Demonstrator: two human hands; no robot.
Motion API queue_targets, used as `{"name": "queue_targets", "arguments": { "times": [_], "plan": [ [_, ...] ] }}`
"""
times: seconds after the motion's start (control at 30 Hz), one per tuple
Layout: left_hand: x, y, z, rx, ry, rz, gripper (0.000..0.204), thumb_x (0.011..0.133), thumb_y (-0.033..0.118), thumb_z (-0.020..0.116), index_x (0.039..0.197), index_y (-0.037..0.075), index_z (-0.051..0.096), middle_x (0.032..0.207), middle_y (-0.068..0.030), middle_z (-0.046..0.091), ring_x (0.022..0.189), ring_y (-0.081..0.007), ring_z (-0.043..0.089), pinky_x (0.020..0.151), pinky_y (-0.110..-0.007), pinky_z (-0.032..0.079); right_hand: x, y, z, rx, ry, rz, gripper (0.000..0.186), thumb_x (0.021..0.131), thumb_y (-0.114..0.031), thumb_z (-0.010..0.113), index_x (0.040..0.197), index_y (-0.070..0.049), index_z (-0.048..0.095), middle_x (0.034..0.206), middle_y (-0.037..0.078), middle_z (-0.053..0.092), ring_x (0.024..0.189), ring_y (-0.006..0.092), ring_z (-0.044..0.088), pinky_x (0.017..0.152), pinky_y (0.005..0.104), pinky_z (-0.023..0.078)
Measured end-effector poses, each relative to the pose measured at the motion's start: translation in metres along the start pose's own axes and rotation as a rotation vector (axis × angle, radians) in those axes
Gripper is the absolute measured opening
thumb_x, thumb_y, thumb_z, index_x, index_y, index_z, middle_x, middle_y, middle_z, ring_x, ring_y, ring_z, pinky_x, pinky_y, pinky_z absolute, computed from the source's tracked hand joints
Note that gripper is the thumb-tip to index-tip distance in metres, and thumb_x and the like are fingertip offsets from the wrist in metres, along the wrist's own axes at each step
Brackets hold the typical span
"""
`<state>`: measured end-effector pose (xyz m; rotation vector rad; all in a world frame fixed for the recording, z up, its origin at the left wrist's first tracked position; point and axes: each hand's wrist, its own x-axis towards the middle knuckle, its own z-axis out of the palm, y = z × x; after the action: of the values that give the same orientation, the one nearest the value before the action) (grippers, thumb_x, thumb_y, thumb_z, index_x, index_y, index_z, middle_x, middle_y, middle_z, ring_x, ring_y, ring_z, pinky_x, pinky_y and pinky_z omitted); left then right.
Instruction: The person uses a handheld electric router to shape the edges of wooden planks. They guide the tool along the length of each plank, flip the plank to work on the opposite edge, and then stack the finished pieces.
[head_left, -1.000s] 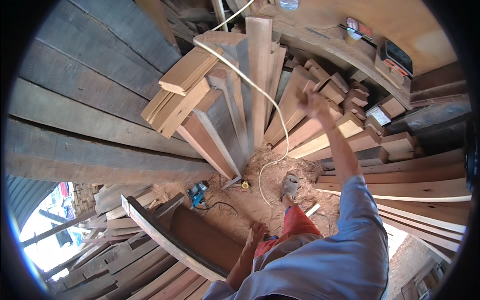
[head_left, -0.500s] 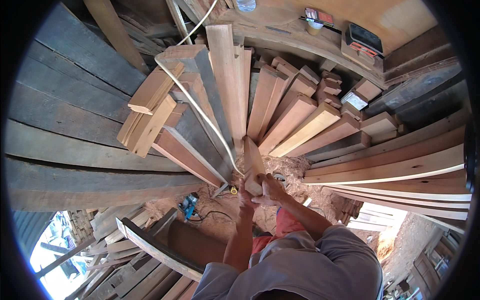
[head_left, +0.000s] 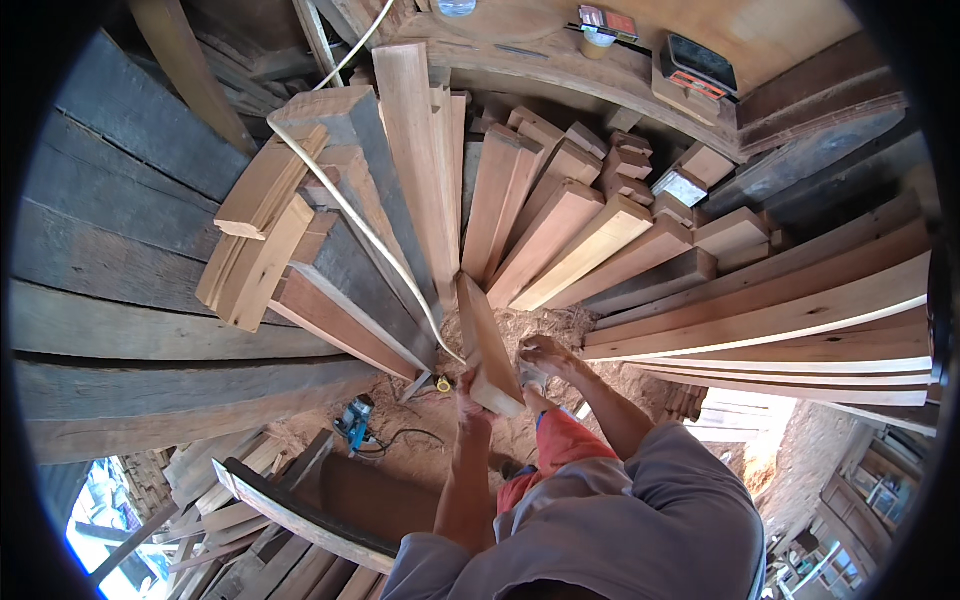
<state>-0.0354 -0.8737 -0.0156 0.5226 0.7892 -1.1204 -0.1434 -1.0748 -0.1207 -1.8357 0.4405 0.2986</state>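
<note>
My left hand (head_left: 472,398) is closed on a short, thick light-brown board (head_left: 485,340), held tilted with its far end near the standing timbers (head_left: 500,200). My right hand (head_left: 548,355) is just right of the board, apart from it, with loosely bent fingers and nothing visible in them. Below, a sandaled foot shows partly beside my red shorts (head_left: 570,450). A pale cable (head_left: 370,230) runs down past the timbers to the left of the board.
Stacked short boards (head_left: 250,260) top the left timbers. A blue power tool (head_left: 355,425) and small yellow object (head_left: 443,383) lie on the sawdust floor. A trough-like wooden piece (head_left: 300,515) is at lower left, long planks (head_left: 760,310) at right, a workbench (head_left: 580,65) at the back.
My right hand has come down from the timbers, gripped the board with my left, then let go and moved aside. My left hand has risen and now holds the board alone.
</note>
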Motion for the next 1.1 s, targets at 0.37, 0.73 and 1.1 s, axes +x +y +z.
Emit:
{"name": "queue_targets", "arguments": {
  "times": [0.37, 0.73, 1.1],
  "plan": [
    [-0.213, -0.010, -0.065, 0.702, 0.057, -0.024, 0.087, 0.087, 0.050, 0.073, 0.151, 0.000, 0.040, 0.128, -0.0161, 0.064, 0.104, -0.0320, 0.068, 0.092, -0.046, 0.056, 0.025, -0.033, 0.075, 0.616, -0.118, 0.848, 0.061, 0.090, -0.068, 0.065, 0.116, -0.013, 0.062, 0.077, -0.001, 0.048, 0.056, 0.0111, 0.044, 0.048, 0.0333, 0.037],
    [-0.378, -0.024, -0.148, 1.828, 0.003, -0.151, 0.104, 0.075, 0.038, 0.081, 0.164, 0.024, 0.027, 0.145, -0.0282, 0.049, 0.133, -0.0456, 0.045, 0.117, -0.051, 0.036, -0.087, -0.019, 0.163, 0.658, 0.268, 0.883, 0.045, 0.084, -0.021, 0.077, 0.124, -0.004, 0.066, 0.119, 0.010, 0.068, 0.110, 0.0244, 0.064, 0.092, 0.0409, 0.054],
    [-0.467, -0.115, -0.359, 1.840, 0.416, 0.252, 0.122, 0.062, 0.038, 0.086, 0.163, 0.020, 0.020, 0.136, -0.0259, 0.045, 0.127, -0.0490, 0.044, 0.111, -0.052, 0.040, -0.131, -0.113, 0.285, 0.979, 0.157, 0.438, 0.032, 0.086, -0.012, 0.074, 0.116, -0.007, 0.065, 0.107, 0.009, 0.071, 0.097, 0.0257, 0.071, 0.087, 0.0437, 0.061]
  ]
}}
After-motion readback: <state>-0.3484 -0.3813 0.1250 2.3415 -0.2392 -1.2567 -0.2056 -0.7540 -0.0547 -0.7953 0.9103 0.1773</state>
